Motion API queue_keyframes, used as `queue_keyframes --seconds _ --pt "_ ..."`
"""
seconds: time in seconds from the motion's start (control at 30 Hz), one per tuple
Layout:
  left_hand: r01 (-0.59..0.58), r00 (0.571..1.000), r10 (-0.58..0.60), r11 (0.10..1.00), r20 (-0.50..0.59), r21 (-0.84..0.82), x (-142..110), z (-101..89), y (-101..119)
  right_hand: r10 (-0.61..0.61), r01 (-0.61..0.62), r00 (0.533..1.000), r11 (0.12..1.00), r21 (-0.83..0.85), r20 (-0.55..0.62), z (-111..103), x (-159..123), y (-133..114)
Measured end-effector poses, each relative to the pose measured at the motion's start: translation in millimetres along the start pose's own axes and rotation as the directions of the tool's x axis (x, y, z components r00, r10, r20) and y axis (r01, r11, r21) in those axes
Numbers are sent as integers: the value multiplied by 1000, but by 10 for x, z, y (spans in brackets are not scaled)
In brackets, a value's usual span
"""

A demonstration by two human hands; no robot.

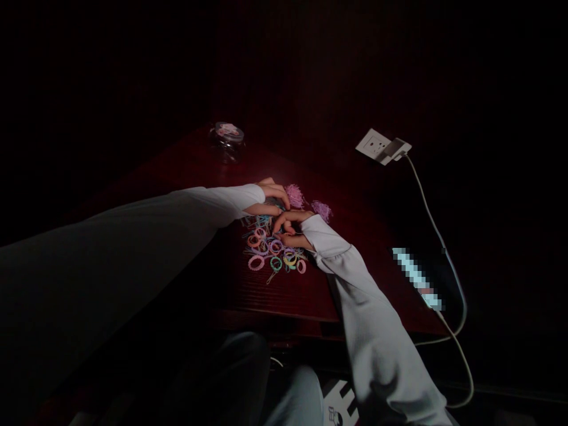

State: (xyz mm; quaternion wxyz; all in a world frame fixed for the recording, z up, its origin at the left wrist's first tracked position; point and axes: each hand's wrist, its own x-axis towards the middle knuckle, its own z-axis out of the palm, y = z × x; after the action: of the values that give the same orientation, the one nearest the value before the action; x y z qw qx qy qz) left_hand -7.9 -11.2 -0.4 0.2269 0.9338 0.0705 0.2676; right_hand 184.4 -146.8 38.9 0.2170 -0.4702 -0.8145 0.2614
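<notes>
Many small coloured hair ties (276,247) lie in a loose heap on the dark red table (275,296); some are scalloped rings, others thin loops. At the heap's far side is my left hand (271,196), its fingers bent down and their tips close to the thumb. My right hand (293,228) is curled over the heap's right part, thumb and forefinger pinched together. What either hand holds is too dim and small to make out. Just beyond the hands sit a pink bundle of thin strands (294,196) and a purple bundle (322,210).
A clear lidded jar (227,143) stands at the back left. On the right lies a phone with a blurred screen (417,278), beside a white cable (428,204) running from a charger (398,149) in a wall socket (373,145). My knees are below the table's front edge.
</notes>
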Motion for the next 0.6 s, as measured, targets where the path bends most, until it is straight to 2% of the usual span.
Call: queue_keyframes --seconds 0.2,0.37,0.5,0.6 --pt "33 997 -36 999 -67 -40 18 23 41 52 -45 996 995 94 -71 0 -6 9" --pt "49 985 -64 994 -161 -95 45 -78 111 101 -79 981 988 135 -167 -31 -3 -42" --pt "0 996 -8 997 -92 -80 47 -145 197 116 -78 962 984 160 -248 -85 4 -67" --pt "1 1000 -4 994 -25 -110 39 -135 247 107 -64 959 984 168 -263 -117 4 -43"
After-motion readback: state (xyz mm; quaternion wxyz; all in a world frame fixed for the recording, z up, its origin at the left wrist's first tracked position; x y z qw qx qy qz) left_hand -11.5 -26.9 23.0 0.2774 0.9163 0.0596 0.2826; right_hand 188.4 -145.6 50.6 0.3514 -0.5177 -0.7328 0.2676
